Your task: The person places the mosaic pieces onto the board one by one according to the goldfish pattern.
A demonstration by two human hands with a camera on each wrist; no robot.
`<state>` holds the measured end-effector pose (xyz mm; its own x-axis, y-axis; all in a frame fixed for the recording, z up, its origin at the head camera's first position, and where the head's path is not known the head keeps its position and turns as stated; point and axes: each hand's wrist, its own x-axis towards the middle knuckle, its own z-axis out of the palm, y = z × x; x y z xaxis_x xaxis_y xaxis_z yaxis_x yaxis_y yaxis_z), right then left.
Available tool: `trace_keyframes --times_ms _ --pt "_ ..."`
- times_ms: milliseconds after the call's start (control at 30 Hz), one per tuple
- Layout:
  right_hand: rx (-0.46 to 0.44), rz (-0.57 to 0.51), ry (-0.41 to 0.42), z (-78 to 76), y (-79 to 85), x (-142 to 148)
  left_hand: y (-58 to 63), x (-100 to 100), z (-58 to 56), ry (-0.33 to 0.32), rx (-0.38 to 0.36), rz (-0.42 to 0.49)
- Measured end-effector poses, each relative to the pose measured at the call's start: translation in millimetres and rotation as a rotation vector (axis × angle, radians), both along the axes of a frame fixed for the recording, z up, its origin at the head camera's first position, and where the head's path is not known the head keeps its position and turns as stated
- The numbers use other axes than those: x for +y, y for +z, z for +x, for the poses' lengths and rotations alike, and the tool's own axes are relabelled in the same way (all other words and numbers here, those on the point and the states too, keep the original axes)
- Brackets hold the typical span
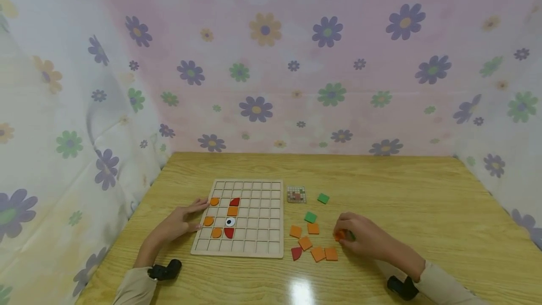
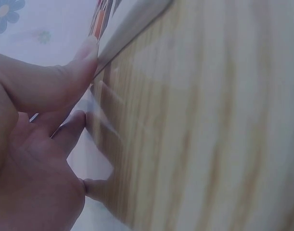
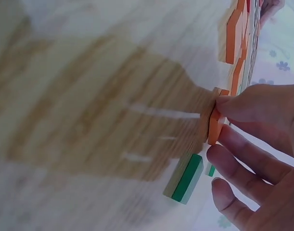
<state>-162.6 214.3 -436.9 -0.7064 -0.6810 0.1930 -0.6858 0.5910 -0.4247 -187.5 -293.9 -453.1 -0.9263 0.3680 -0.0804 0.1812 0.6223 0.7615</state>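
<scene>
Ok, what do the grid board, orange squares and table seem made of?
Grid board: probably pale wood, matte, from its beige surface. Orange squares: smooth and evenly coloured, so perhaps painted wood or plastic. Table: wood or laminate, glossy, from its grain and bright reflection.

- Grid board point(image 1: 259, 224) on the worktop point(image 1: 402, 187); left hand point(image 1: 179, 221) at its left edge.
- In one board column, far to near: quarter-circle piece point(image 1: 235, 202), square tile point(image 1: 232, 211), eye disc point(image 1: 230, 221), second quarter-circle piece point(image 1: 229, 233).
- Three round pieces point(image 1: 214, 201) left of that column.
- Pattern card point(image 1: 296, 195) right of the board.
- Loose tiles point(image 1: 313, 228) nearer; right hand point(image 1: 360, 233) to their right.
- Curtain point(image 1: 271, 74) behind the worktop.
</scene>
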Motion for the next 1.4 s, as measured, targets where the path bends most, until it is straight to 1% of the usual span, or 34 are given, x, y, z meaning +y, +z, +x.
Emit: trace_keyframes --times_ms 133,300,400,467,567,800,1067,1233,1400 --pt "0.05 -0.006 -0.008 -1.2 1.0 -2.4 0.9 1.5 0.7 -0.011 0.011 0.006" --pt "0.102 -0.015 -0.051 -3.5 0.9 -6.7 0.2 4.0 1.4 -0.004 -0.012 0.03" --pt "0.102 -0.003 -0.075 -4.6 1.2 -10.5 -0.3 5.1 1.2 0.008 -0.017 0.026" --pt "0.098 0.0 -0.074 -5.3 1.5 -14.0 -0.6 5.1 1.2 0.005 -0.011 0.012" --pt "0.093 -0.011 -0.051 -6.7 3.1 -20.1 -0.5 5.2 1.1 0.012 -0.017 0.009" --pt "0.05 -0.033 -0.006 -10.1 5.9 -35.8 0.3 5.5 -0.1 0.002 -0.015 0.012" --pt "0.071 -0.074 0.055 -12.5 4.7 -57.8 1.8 3.5 0.3 0.012 -0.03 0.014" --pt "0.051 -0.08 0.069 -11.5 8.8 -69.8 2.6 1.6 0.5 0.001 -0.009 0.007" --pt "0.049 -0.075 0.088 -12.2 12.7 -80.9 3.9 1.6 0.6 0.007 -0.014 0.007"
